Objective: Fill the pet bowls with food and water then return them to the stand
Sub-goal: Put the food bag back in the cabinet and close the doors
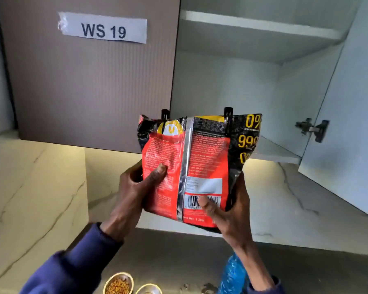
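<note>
1. Both hands hold the pet food bag point(191, 166) upright in front of the open wall cabinet point(232, 85). The left hand point(136, 187) is closed round the bag's left edge with the thumb pressed on the red panel; the right hand point(229, 211) cups the lower right corner, thumb across the barcode.
2. Two black clips point(228, 115) pinch the folded top — it looks sealed.
3. Judging by the filled bowl point(118, 284) of kibble on the counter below, beside a second bowl point(149, 290) whose contents I cannot make out, the step is probably stowing the bag.
4. To do it well: keep it upright, lift its base clear of the shelf point(274, 151) edge, slide it well back — then let go.
</note>
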